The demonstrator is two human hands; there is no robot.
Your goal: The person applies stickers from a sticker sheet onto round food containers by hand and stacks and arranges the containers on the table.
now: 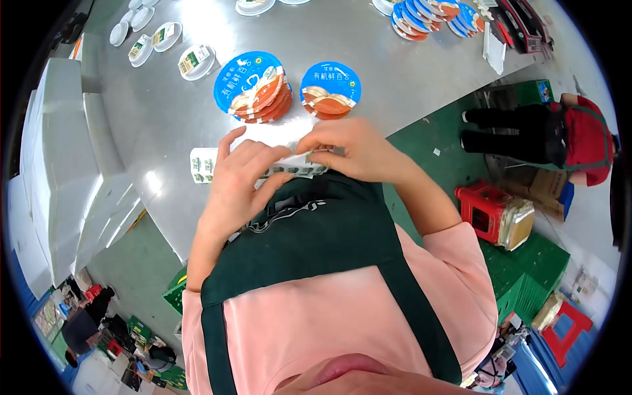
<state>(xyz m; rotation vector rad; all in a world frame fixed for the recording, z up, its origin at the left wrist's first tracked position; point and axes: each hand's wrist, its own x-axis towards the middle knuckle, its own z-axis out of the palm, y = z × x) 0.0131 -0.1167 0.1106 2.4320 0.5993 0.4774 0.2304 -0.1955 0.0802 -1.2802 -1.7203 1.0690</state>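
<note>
A white sheet of small green-printed stickers (pixel 203 164) lies across the near edge of the table, partly hidden by my hands. My left hand (pixel 243 174) holds the sheet, thumb below and fingers over it. My right hand (pixel 352 151) pinches the sheet's right end between thumb and fingertips; whether a single sticker is between them is too small to tell. Just beyond my hands sit a stack of round blue-and-orange printed lids (pixel 250 82) and a second, smaller stack of the same lids (pixel 330 89).
White lidded tubs, some with green labels (pixel 196 61), stand at the left back of the metal table (pixel 388 92). More blue lids (pixel 421 18) are piled at the back right. A co-worker in red (pixel 586 141) stands beyond the right edge, near a red crate (pixel 484 214).
</note>
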